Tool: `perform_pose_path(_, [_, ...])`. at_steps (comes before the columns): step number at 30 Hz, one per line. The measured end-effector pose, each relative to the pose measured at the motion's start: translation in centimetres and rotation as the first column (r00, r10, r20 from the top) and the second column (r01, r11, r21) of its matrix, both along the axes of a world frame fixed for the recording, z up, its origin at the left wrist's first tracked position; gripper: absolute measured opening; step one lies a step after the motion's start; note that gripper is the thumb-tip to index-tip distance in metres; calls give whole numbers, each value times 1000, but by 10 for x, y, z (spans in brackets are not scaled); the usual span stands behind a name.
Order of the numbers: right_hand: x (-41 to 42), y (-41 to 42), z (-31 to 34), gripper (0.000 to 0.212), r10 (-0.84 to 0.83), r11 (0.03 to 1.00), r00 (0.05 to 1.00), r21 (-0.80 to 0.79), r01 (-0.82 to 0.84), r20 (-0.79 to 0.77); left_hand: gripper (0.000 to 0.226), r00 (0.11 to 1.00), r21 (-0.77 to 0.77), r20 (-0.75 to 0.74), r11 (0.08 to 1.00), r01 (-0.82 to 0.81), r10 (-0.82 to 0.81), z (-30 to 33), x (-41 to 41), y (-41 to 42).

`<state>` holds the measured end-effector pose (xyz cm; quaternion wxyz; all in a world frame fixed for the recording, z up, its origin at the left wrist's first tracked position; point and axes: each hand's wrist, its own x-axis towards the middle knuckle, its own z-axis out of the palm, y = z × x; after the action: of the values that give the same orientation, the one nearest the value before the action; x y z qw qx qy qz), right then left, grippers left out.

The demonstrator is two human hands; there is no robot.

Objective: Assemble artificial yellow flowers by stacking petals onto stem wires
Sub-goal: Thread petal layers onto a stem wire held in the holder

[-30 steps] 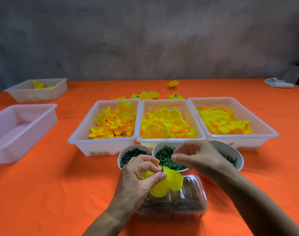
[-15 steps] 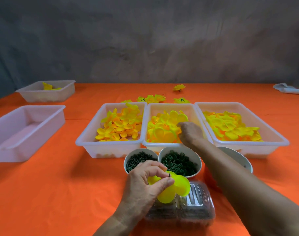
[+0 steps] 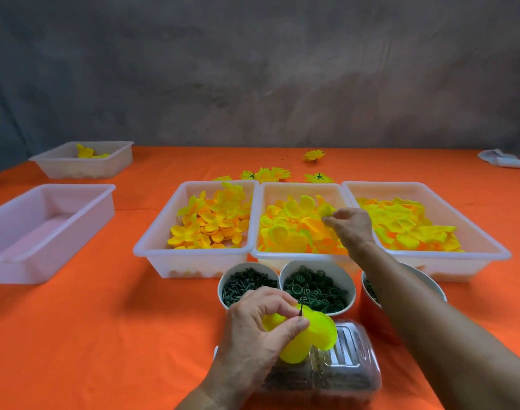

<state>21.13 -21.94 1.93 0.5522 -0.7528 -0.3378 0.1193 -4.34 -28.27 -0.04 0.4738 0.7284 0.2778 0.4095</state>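
Observation:
My left hand [image 3: 261, 327] grips a bright yellow-green petal layer [image 3: 319, 332] low in the middle, with the dark tip of a stem wire [image 3: 300, 311] poking up through it. My right hand [image 3: 350, 227] reaches into the middle white tray [image 3: 300, 256], and its thumb and forefinger pinch a yellow petal [image 3: 325, 210] in the pile. The left tray [image 3: 190, 255] holds smaller yellow-orange petals. Flatter yellow petals fill the right tray [image 3: 489, 253].
Three cups stand before the trays: one of dark green stems [image 3: 246, 287], one of green rings [image 3: 315, 288], one [image 3: 433, 291] half hidden by my right arm. A clear plastic box [image 3: 344, 365] lies under my left hand. Two white bins [image 3: 45, 220] [image 3: 84, 165] stand left. Finished flowers [image 3: 267, 174] lie behind.
My right hand has gone from beside the held petal layer out into the middle tray and now pinches a petal there. The left hand has kept its hold.

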Motion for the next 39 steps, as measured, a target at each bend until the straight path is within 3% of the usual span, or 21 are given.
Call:
perform_pose_path(2, [3, -5, 4, 24, 12, 988, 984, 154, 16, -180, 10, 1000, 1, 7, 1000, -2, 2, 0, 0, 0])
perform_pose_path(5, [4, -13, 9, 21, 59, 962, 947, 272, 31, -316, 13, 1000, 4, 19, 1000, -7, 6, -1, 1, 0])
perform_pose_path(10, [1, -18, 13, 25, 97, 939, 935, 344, 27, -340, 10, 1000, 24, 11, 1000, -7, 7, -1, 1, 0])
perform_pose_path(16, [-5, -24, 19, 19, 169, 935, 924, 352, -41, -344, 11, 1000, -1, 8, 1000, 22, -22, 0, -1, 1])
perform_pose_path(20, [-16, -35, 27, 14, 286, 933, 884, 317, -170, -370, 10, 999, -51, 44, 998, 33, -31, -2, -1, 2])
perform_pose_path(29, [-63, -80, 47, 25, 559, 826, 611, 312, -469, -561, 14, 998, -104, 24, 992, 67, -65, 0, -2, 3])
perform_pose_path(34, [-77, -100, 52, 19, 610, 765, 511, 282, -579, -606, 15, 997, -122, 7, 990, 74, -73, 2, -2, 3])
perform_pose_path(39, [-85, -110, 54, 25, 619, 717, 472, 207, -666, -628, 18, 996, -167, 45, 983, 79, -72, 2, -1, 1])
